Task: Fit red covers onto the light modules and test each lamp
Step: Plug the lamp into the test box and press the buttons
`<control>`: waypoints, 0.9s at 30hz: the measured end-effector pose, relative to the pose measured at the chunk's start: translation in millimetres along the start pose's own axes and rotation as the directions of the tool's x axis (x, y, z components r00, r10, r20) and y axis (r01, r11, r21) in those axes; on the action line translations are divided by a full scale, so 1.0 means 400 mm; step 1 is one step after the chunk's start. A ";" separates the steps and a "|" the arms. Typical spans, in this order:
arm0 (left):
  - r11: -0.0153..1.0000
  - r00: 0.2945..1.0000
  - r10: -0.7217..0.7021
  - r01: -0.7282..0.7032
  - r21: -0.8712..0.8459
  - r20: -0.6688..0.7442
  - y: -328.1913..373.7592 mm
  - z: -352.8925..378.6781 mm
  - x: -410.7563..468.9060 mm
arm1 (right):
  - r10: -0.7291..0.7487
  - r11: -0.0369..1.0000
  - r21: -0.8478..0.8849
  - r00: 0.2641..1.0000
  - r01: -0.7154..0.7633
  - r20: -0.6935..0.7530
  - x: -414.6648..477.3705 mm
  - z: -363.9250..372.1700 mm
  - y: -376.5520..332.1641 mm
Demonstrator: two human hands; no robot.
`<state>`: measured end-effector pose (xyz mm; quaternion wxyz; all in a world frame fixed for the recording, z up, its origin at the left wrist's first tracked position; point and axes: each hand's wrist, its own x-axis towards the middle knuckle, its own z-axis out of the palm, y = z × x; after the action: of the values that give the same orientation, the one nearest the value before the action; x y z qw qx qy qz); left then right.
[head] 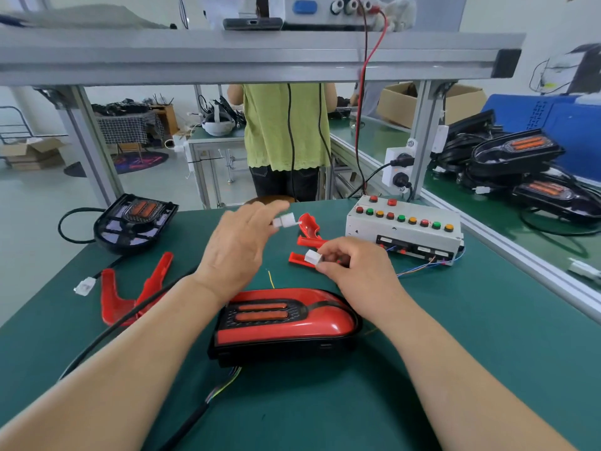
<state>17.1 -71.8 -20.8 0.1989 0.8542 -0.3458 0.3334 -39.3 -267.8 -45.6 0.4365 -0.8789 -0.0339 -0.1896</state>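
Note:
A light module with its red cover fitted (286,323) lies on the green mat in front of me, its black cable running toward the near edge. My left hand (237,245) pinches a white plug connector (284,220) above the mat. My right hand (354,265) pinches a second white connector (313,257), apart from the first. Loose red covers lie at left (130,291) and behind my hands (307,232). An uncovered black module (135,221) sits at the far left. The white test box (406,231) with coloured buttons stands at right.
A loose white plug (84,285) on a black cable lies at the mat's left edge. Several uncovered modules (520,164) are piled on the right bench. A person in a green top (286,125) stands behind the bench. An aluminium shelf frame (260,56) spans overhead.

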 end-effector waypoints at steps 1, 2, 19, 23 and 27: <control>0.998 0.998 -0.029 0.031 -0.050 0.049 0.003 0.000 -0.005 | 0.000 1.000 0.004 1.000 0.000 -0.005 -0.001 0.000 0.000; 0.993 0.992 -0.058 0.070 -0.099 0.113 0.003 0.001 -0.009 | -0.002 1.000 0.006 1.000 0.002 -0.009 -0.001 -0.001 -0.001; 0.858 0.896 -0.127 0.315 -0.407 0.426 -0.011 0.003 -0.020 | -0.050 0.998 0.039 0.998 0.049 0.027 -0.012 0.005 0.000; 0.871 0.900 -0.123 0.300 -0.389 0.419 -0.011 0.001 -0.022 | -0.078 0.997 0.014 0.995 0.077 0.061 -0.014 0.004 -0.003; 0.881 0.899 -0.118 0.291 -0.373 0.422 -0.007 0.001 -0.019 | -0.074 0.997 0.014 0.995 0.073 0.071 -0.013 0.000 0.000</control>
<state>15.3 -66.9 -26.7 0.3433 0.8706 -0.3487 0.0509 -44.1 -267.1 -47.4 0.4327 -0.8807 -0.0829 -0.1738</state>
